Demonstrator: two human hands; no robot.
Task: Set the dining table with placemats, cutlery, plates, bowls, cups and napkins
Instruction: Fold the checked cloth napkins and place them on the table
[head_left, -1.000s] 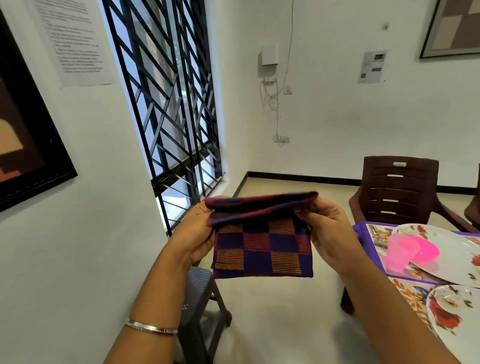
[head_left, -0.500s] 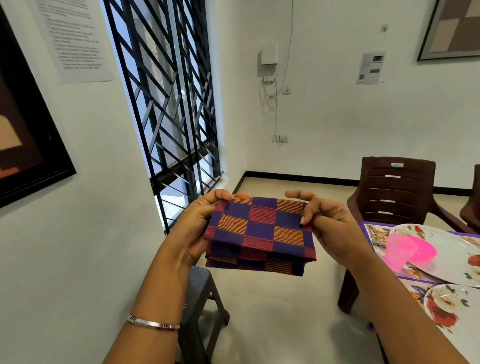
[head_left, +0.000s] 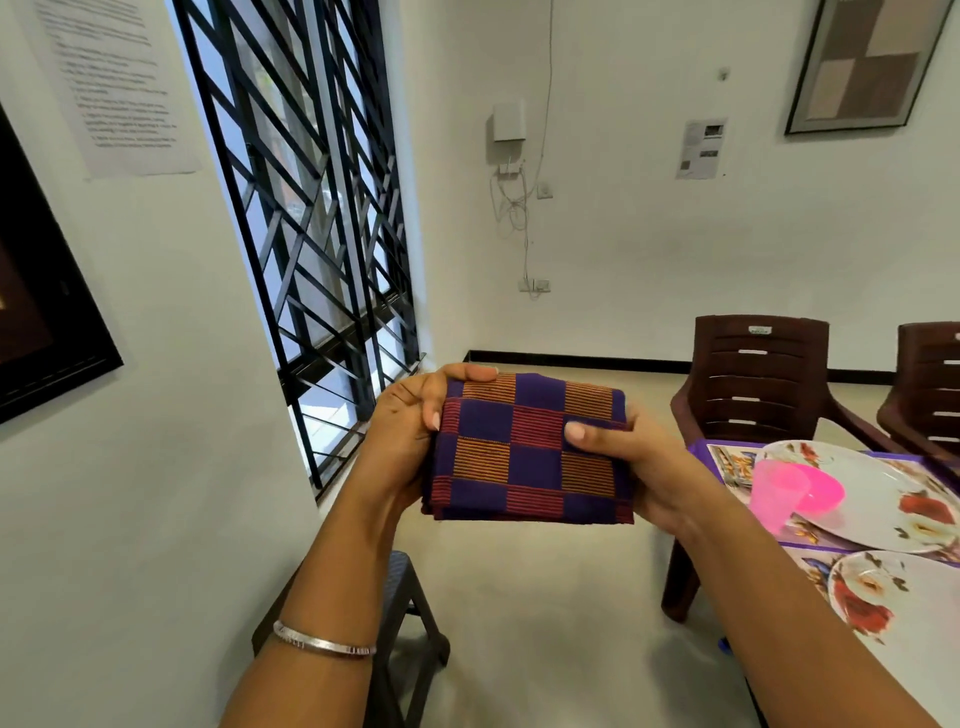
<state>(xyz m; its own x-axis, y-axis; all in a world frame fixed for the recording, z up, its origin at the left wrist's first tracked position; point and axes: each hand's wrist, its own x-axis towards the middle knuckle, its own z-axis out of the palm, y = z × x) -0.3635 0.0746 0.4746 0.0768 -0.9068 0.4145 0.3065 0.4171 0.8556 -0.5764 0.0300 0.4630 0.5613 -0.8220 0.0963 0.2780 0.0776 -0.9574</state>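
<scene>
On the far left wall hangs a dark-framed picture, with a printed sheet of paper taped up beside it. Next comes a tall window with a black metal grille reaching almost to the pale floor, and below it a dark stool stands against the wall. In the middle of the view a folded napkin, checked in purple, red and orange, is held up in the air, well clear of the tabletop. The left hand, a silver bangle on its wrist, has its grip closed on the napkin's left edge, thumb on top and fingers curled behind. The right hand grips the right edge, thumb pressed flat on the cloth and fingers wrapped underneath. On the back wall are a small white box with wires hanging down, a notice and a framed print. Two brown plastic chairs stand at the tabletop on the right, where a purple placemat carries a flowered plate with a pink bowl and a pink cup, and a second flowered plate lies nearer.
</scene>
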